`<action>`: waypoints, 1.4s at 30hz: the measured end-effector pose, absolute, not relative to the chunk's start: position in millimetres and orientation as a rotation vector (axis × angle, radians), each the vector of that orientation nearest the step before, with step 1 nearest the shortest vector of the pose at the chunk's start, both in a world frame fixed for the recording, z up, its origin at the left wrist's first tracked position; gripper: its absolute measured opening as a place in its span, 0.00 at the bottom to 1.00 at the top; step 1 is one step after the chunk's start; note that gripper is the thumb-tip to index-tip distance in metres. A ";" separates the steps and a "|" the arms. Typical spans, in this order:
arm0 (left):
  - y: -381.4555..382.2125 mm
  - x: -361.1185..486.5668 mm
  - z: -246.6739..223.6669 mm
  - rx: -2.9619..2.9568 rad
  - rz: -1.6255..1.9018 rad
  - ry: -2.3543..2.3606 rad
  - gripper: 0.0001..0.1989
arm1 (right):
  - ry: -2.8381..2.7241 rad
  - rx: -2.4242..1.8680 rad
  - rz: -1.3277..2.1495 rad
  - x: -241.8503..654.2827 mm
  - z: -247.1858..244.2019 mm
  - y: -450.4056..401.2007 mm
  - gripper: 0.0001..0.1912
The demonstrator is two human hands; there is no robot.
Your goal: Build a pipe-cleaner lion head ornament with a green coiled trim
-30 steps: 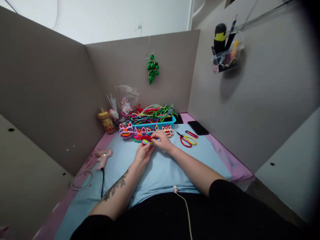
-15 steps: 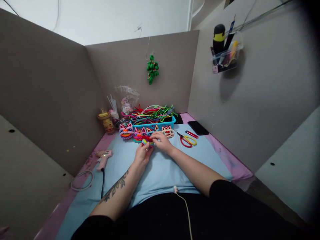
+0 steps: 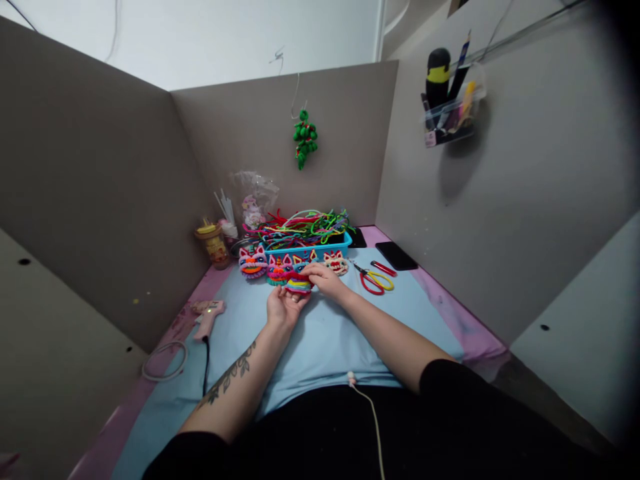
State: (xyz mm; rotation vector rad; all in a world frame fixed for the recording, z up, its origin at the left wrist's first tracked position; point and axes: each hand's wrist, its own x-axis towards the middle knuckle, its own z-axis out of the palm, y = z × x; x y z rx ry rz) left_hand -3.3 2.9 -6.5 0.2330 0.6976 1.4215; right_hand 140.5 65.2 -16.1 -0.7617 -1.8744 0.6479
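A red, yellow and blue fuzzy piece (image 3: pixel 299 284) is between my two hands, over the middle of the blue cloth. My left hand (image 3: pixel 285 307) is palm up beneath its lower edge, fingers spread loosely. My right hand (image 3: pixel 325 279) grips its upper right side between thumb and fingers. Just behind stand colourful fuzzy animal faces: a pink and purple one (image 3: pixel 253 262), a pink and orange one (image 3: pixel 279 268), a blue and yellow one (image 3: pixel 303 259) partly hidden, and a cream and red one (image 3: pixel 336 263).
A blue basket (image 3: pixel 343 250) of fuzzy stems stands at the back. Scissors (image 3: pixel 373 280), a red cutter (image 3: pixel 384 269) and a black phone (image 3: pixel 397 256) lie right. A pink glue gun (image 3: pixel 208 320) and a jar (image 3: pixel 214 247) are left. Partitions enclose the table.
The piece has been turned, showing more of its striped yellow and blue face. My left fingers have opened from their grip and now lie under it.
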 end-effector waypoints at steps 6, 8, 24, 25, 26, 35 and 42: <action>2.2 -2.6 -6.7 0.354 1.391 0.756 0.05 | -1.891 -0.750 0.674 140.4 -15.8 63.8 0.18; 2.0 -1.4 -7.8 0.402 1.404 0.773 0.06 | -1.907 -0.761 0.647 139.3 -16.2 62.6 0.18; 10.4 -1.1 -19.3 0.457 1.586 0.870 0.15 | -1.949 -0.714 0.544 138.4 -11.9 55.6 0.18; 11.0 -2.0 -19.0 0.447 1.587 0.883 0.13 | -1.901 -0.739 0.557 141.0 -11.4 57.0 0.19; 11.6 -3.1 -18.4 0.438 1.588 0.892 0.12 | -1.853 -0.771 0.567 143.7 -11.5 58.8 0.19; 12.7 -10.1 -10.9 0.400 1.621 0.895 0.10 | -1.940 -0.896 0.437 143.0 -28.8 64.5 0.11; 2.3 2.0 -4.6 0.692 1.761 0.934 0.30 | -1.976 -0.686 0.400 137.3 -16.9 40.5 0.31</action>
